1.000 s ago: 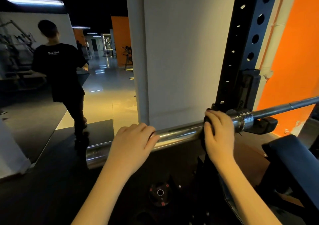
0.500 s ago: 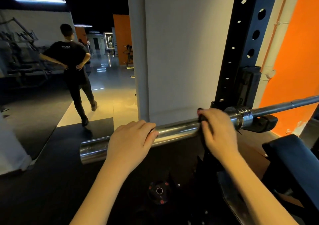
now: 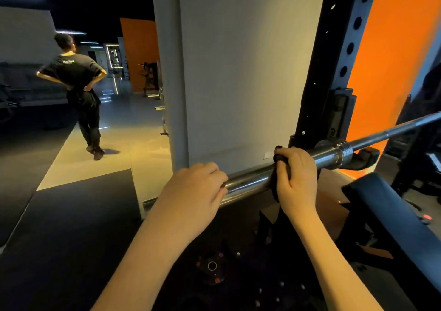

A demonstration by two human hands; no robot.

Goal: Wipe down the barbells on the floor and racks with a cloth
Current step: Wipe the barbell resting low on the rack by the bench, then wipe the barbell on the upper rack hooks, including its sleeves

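Well to the left of the left-hand grip, a person in black clothing stands on the pale floor with hands on hips, facing away. A black floor mat lies below and left of this grip.

Left-hand grip: fingers curled over the outer end of the barbell, on its chrome sleeve. Below, between the two grips, a black weight plate lies flat on the floor. A white pillar stands behind the sleeve.

Right-hand grip: closed round a dark cloth, which is wrapped over the sleeve and hangs beneath it. The cloth is in contact with the sleeve, just left of the collar.

Right of this grip, the perforated black rack upright carries a J-hook. The barbell rests in the hook, tilted upward to the right. A dark bench pad sits below right, in front of an orange wall.
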